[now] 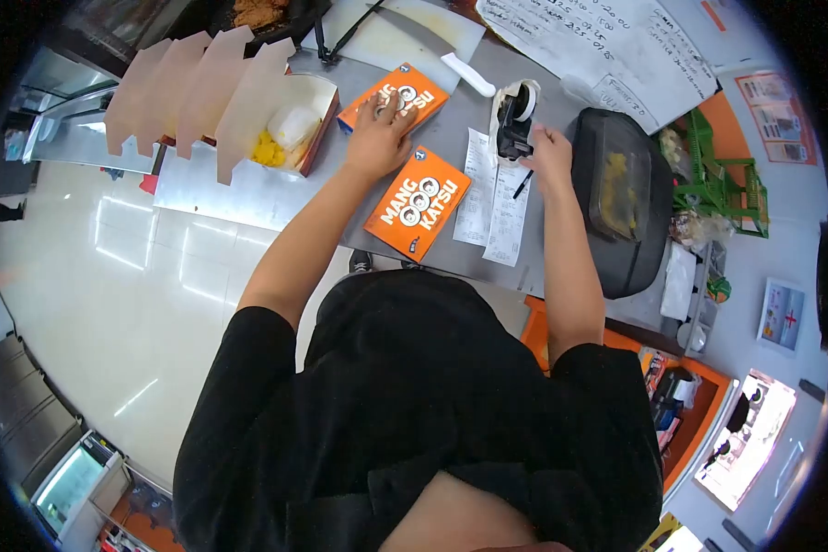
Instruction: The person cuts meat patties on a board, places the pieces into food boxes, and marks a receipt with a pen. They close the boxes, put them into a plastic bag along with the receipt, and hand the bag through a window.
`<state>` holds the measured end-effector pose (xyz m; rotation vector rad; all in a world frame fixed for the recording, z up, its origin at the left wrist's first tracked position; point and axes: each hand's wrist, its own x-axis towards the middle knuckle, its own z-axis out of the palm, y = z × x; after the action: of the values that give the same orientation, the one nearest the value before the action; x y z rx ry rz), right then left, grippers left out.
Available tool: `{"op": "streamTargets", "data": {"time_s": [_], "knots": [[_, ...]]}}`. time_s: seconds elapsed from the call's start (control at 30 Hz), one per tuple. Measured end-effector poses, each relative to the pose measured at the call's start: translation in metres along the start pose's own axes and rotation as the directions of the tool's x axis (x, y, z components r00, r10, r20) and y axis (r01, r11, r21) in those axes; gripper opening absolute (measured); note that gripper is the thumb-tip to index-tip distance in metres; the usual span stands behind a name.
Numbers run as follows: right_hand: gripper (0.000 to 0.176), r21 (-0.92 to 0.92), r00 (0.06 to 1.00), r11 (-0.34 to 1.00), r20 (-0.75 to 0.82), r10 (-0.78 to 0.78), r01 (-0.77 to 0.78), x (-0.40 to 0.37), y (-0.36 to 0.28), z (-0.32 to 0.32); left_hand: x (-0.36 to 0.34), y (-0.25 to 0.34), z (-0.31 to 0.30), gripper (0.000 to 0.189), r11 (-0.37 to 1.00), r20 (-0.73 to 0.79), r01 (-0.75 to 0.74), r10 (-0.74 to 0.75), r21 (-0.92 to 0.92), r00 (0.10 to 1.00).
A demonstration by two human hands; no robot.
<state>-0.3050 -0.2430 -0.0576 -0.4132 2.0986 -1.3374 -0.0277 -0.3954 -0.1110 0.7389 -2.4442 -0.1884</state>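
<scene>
Closed orange box, printed MANG KATSU, on grey counter beside tape dispenser
Left hand flat on lid, fingers spread, gripping nothing; right hand against tape dispenser, fingers curled, grip unclear

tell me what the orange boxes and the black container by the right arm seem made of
Orange boxes: likely printed cardboard, matte, with crisp folded edges. Black container: probably plastic, with a glossy dark shell and a see-through lid showing food inside.
</scene>
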Motion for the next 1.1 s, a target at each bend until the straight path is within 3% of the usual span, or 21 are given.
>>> {"op": "streamTargets", "data": {"time_s": [0.07,0.1,0.13,0.2,0.27,0.33,0.43,0.53,0.63,0.73,0.8,0.87,0.97,1.1], "knots": [[0.029,0.044,0.999,0.998,0.003,-0.052,0.052,-0.014,0.003,0.001,0.0,0.0,0.0,0.051,1.0,-0.011,-0.006,0.006,-0.014,1.0],[0.026,0.143,0.989,0.983,-0.109,-0.097,0.112,-0.019,0.016,0.007,0.0,-0.001,0.0,0.05,0.999,-0.029,-0.006,0.004,-0.052,1.0],[0.024,0.122,0.97,0.968,-0.134,-0.203,0.22,-0.017,0.037,0.009,-0.001,-0.001,0.001,0.049,0.996,-0.045,-0.003,-0.001,-0.088,0.999],[0.021,0.074,0.897,0.903,-0.175,-0.406,0.423,-0.01,0.076,0.009,-0.002,-0.003,0.002,0.047,0.987,-0.073,0.003,-0.015,-0.163,0.997],[0.019,-0.171,0.851,0.875,-0.212,-0.481,0.453,-0.019,0.079,0.011,-0.001,-0.004,0.002,0.045,0.971,-0.096,0.01,-0.034,-0.24,0.995],[0.017,-0.349,0.792,0.811,-0.24,-0.562,0.47,-0.021,0.078,0.015,-0.001,-0.003,0.003,0.045,0.965,-0.105,0.025,-0.054,-0.263,0.993],[0.017,-0.6,0.793,0.688,-0.141,-0.592,0.407,-0.02,0.057,0.01,0.0,-0.005,0.005,0.046,0.956,-0.109,0.045,-0.079,-0.289,0.991],[0.017,-0.798,0.907,0.567,-0.065,-0.416,0.203,-0.018,0.039,-0.001,-0.002,-0.003,0.008,0.045,0.953,-0.095,0.06,-0.092,-0.297,0.991],[0.018,-0.607,0.832,0.741,-0.226,-0.506,0.286,-0.044,0.022,0.007,0.001,-0.004,0.003,0.047,0.946,-0.122,0.049,-0.092,-0.32,0.988],[0.016,-0.317,0.87,0.818,0.047,-0.491,0.479,-0.072,-0.003,0.058,-0.003,-0.001,0.002,0.05,0.937,-0.139,0.049,-0.103,-0.345,0.985],[0.013,-0.275,0.886,0.846,0.221,-0.407,0.457,-0.068,-0.013,0.094,-0.002,0.001,0.004,0.051,0.93,-0.15,0.042,-0.103,-0.365,0.983],[0.018,-0.079,0.827,0.866,0.349,-0.441,0.495,-0.039,0.003,0.127,-0.002,0.001,0.004,0.051,0.921,-0.159,0.034,-0.104,-0.389,0.982],[0.037,-0.174,0.864,0.892,0.38,-0.329,0.417,-0.022,-0.006,0.155,-0.002,-0.001,0.009,0.048,0.927,-0.174,0.023,-0.095,-0.373,0.98],[0.054,-0.398,0.926,0.85,0.292,-0.24,0.346,-0.013,-0.016,0.168,-0.002,-0.002,0.009,0.047,0.952,-0.149,0.016,-0.064,-0.305,0.987]]}}
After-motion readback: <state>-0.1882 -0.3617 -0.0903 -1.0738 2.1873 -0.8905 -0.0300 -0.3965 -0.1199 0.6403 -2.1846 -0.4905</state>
